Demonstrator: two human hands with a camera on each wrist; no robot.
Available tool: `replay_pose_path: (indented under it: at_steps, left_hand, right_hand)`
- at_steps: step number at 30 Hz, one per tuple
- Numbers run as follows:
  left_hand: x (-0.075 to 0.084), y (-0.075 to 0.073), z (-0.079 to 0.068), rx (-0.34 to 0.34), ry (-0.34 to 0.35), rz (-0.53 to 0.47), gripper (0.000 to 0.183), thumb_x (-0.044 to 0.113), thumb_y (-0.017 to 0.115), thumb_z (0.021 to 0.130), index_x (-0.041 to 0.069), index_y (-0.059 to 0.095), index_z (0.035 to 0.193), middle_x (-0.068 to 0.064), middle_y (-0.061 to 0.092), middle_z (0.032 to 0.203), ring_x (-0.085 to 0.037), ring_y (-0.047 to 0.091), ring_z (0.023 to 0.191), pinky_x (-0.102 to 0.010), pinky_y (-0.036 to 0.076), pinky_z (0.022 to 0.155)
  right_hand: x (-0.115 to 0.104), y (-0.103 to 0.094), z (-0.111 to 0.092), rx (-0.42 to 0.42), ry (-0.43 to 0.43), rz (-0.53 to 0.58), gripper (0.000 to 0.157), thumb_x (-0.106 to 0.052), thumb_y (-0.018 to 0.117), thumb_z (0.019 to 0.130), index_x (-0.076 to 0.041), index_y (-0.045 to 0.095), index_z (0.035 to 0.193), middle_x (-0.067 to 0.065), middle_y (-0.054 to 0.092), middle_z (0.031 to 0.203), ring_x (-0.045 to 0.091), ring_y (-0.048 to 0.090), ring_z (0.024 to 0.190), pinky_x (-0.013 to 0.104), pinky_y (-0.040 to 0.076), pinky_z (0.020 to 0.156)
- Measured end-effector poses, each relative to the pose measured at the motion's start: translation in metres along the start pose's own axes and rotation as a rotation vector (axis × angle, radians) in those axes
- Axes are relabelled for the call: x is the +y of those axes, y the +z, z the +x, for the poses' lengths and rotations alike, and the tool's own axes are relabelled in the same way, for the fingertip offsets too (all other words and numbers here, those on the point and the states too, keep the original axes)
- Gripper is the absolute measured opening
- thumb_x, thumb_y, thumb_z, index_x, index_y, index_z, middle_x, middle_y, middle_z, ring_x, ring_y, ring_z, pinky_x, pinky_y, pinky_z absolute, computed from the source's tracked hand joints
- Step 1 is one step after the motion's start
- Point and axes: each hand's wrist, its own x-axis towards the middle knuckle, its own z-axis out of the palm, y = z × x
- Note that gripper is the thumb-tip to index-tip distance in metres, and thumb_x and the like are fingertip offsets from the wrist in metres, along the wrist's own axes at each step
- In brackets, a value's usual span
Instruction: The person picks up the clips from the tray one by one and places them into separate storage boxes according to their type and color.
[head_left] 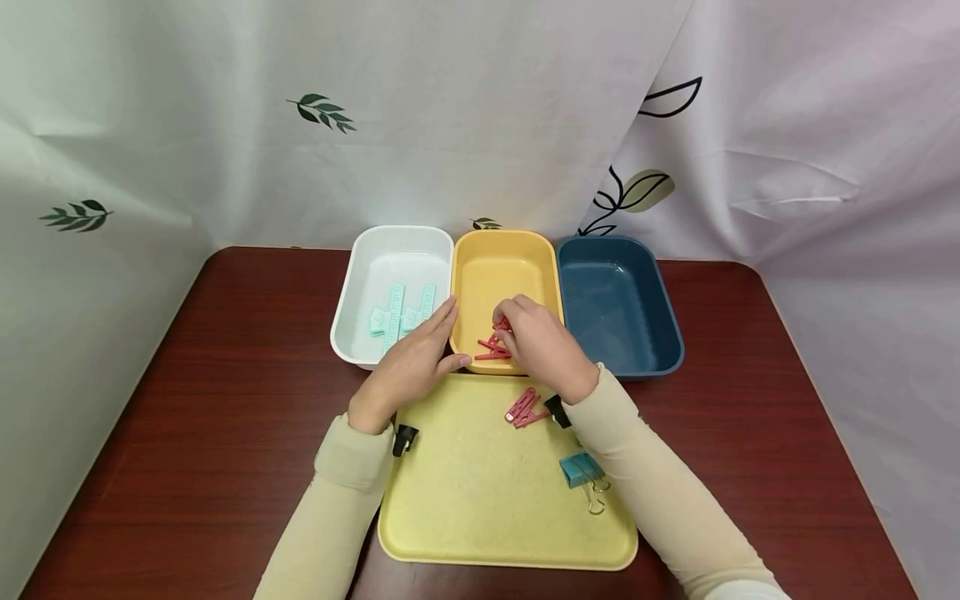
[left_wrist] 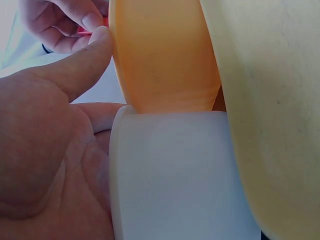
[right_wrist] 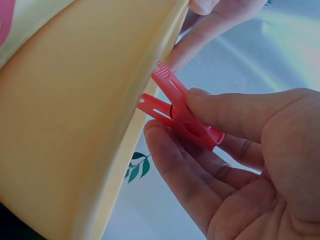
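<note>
My right hand (head_left: 543,342) pinches a red clothespin (right_wrist: 190,117) between thumb and fingers, over the near part of the yellow bin (head_left: 504,275). Inside that bin, below the hand, lie red clothespins (head_left: 492,353). With fingers straight, my left hand (head_left: 412,362) rests on the adjoining rims of the white bin (head_left: 375,258) and the yellow bin; its thumb reaches the yellow rim in the left wrist view. Pinkish-red clothespins (head_left: 521,407) lie on the yellow tray (head_left: 480,500), just nearer than the bins.
Mint-green pieces with ruler-like markings (head_left: 394,317) lie in the white bin. A dark blue bin (head_left: 611,300) stands at the right. The tray also bears a black clip (head_left: 405,439) at left, another black clip (head_left: 557,410) partly behind my right sleeve, and a teal binder clip (head_left: 580,470).
</note>
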Motion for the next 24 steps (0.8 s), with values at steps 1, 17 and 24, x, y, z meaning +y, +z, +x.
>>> replay_pose_path:
  at_steps: [1,17,24]
  left_hand:
    - [0.0,0.0,0.0,0.0,0.0,0.0,0.078,0.034,0.062,0.1,-0.008,0.026,0.154,-0.017,0.019,0.165,-0.031,0.027,0.149,-0.045,0.03,0.117]
    - [0.0,0.0,0.0,-0.006,-0.007,-0.005,0.077,0.033,0.062,0.101,-0.008,0.026,0.154,-0.017,0.018,0.165,-0.032,0.027,0.149,-0.045,0.029,0.118]
    - [0.0,0.0,0.0,-0.002,0.001,-0.003,0.077,0.034,0.061,0.101,-0.009,0.025,0.154,-0.018,0.018,0.165,-0.032,0.026,0.149,-0.045,0.028,0.118]
  right_hand:
    - [0.0,0.001,0.001,-0.002,0.005,-0.001,0.011,-0.009,0.07,0.095,-0.001,0.067,0.102,0.009,0.062,0.091,0.022,0.06,0.078,0.034,0.055,0.075]
    - [0.002,0.007,0.017,-0.003,0.084,-0.011,0.01,-0.01,0.074,0.092,-0.002,0.072,0.098,0.01,0.068,0.091,0.025,0.058,0.085,0.035,0.054,0.081]
    - [0.003,0.009,0.022,-0.021,0.096,-0.003,0.008,-0.007,0.072,0.093,0.0,0.073,0.098,0.011,0.069,0.092,0.025,0.061,0.084,0.036,0.055,0.083]
